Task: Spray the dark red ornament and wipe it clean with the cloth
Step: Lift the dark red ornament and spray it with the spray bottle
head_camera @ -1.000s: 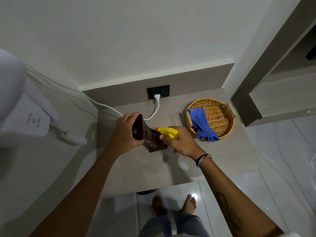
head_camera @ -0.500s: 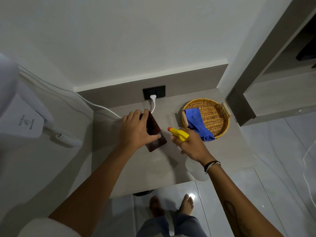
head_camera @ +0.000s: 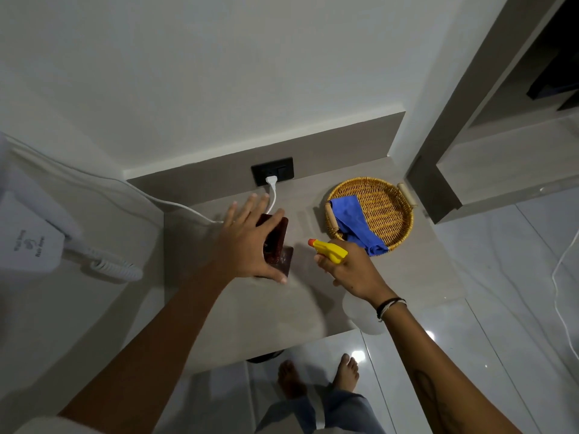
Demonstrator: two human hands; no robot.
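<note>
The dark red ornament (head_camera: pixel 278 242) stands on the grey counter (head_camera: pixel 238 308), its base touching the surface. My left hand (head_camera: pixel 244 245) covers its left side, with the index finger over its top, the thumb along its base and the other fingers spread toward the wall. My right hand (head_camera: pixel 351 270) grips the spray bottle (head_camera: pixel 332 252). The bottle's yellow head and orange nozzle point left at the ornament, a short gap away. Its clear body hangs below my wrist. The blue cloth (head_camera: pixel 354 223) lies draped over the front rim of the wicker basket (head_camera: pixel 396 198).
A black wall socket (head_camera: pixel 283 171) with a white plug and cable sits just behind the ornament. A white wall-mounted hair dryer (head_camera: pixel 28 242) with a coiled cord hangs at the left. The counter's front edge runs above my bare feet (head_camera: pixel 316 374). A grey cabinet (head_camera: pixel 438 195) stands at the right.
My left hand has turned the ornament from tilted to upright, set it on the counter and spread its fingers. My right hand with the bottle has drawn back to the right.
</note>
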